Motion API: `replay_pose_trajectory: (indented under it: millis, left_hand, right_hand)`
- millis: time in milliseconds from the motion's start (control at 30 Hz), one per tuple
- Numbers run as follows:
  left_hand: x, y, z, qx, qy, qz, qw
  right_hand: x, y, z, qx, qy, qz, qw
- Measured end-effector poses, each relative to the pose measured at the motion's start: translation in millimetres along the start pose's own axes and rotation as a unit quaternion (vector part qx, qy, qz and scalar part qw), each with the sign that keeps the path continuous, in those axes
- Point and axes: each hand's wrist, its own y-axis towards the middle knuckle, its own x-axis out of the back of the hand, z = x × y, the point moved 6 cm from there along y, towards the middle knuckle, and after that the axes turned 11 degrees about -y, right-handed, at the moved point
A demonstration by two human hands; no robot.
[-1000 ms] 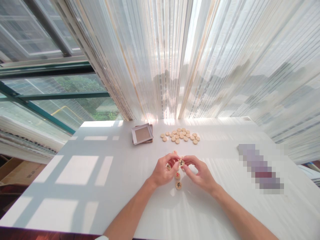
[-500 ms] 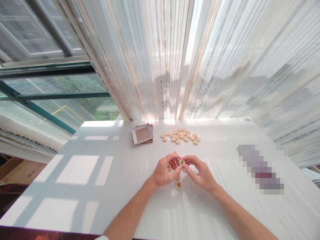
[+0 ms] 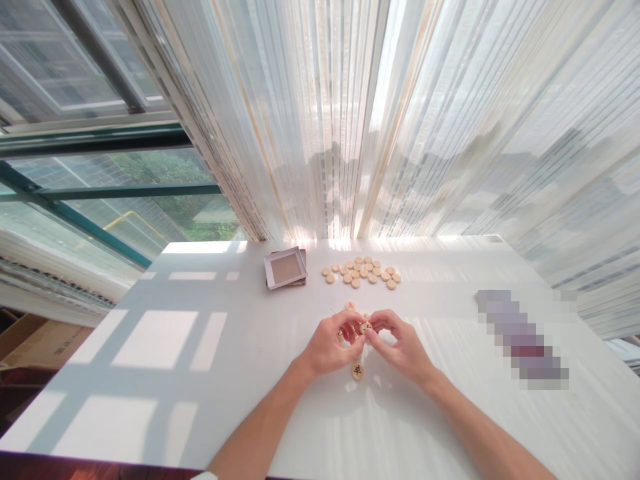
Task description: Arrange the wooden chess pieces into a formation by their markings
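Between the fingertips of both hands is a round wooden Chinese chess piece (image 3: 365, 327) with a black character, partly covered by my fingers. My left hand (image 3: 327, 345) pinches it from the left, and my right hand (image 3: 401, 342) from the right. Just beyond the fingers lies a piece with a red character (image 3: 351, 306). Nearer to me, below the hands, is a piece with a black character (image 3: 357, 371). Other pieces beneath and between the hands are mostly hidden.
Several more pieces (image 3: 364, 273) lie in a loose cluster farther back on the white table (image 3: 225, 400). Left of them a shallow open box (image 3: 289, 268) rests on a brown one. A pixelated patch covers something at the right. Striped curtains hang behind the table.
The held piece has turned slightly between my fingers, so its black character shows less than before. Both hands stay in nearly the same place.
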Motion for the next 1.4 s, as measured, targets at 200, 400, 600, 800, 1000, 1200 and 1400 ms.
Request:
replay_pose_trajectory:
  millis: [200, 400, 600, 800, 1000, 1200, 1400]
  left_hand:
    - [-3.0, -1, -1, -0.007, 0.043, 0.008, 0.999]
    - [-1.9, -1, 0, -0.006, 0.046, 0.012, 0.999]
    - [-0.2, 0, 1, 0.002, 0.017, 0.010, 1.000]
    - [2.6, 1, 0, 0.005, -0.006, 0.006, 1.000]
    - [6.2, 2, -1, -0.003, -0.007, -0.006, 1.000]
    - [6.8, 3, 3, 0.012, -0.001, -0.011, 1.000]
    - [10.3, 3, 4, 0.010, 0.009, -0.029, 1.000]
  right_hand:
    - [1, -1, -6, -0.037, -0.016, -0.002, 0.999]
    - [1, -1, -7, -0.041, -0.011, 0.000, 0.999]
    - [1, -1, -2, -0.014, -0.001, 0.009, 1.000]
    - [2, -1, -2, 0.029, 0.007, 0.005, 1.000]
    - [2, 0, -3, 0.021, 0.028, 0.014, 0.999]
    - [1, 1, -6, 0.004, 0.053, 0.018, 0.998]
    - [4, 5, -10, -0.047, 0.069, 0.017, 0.996]
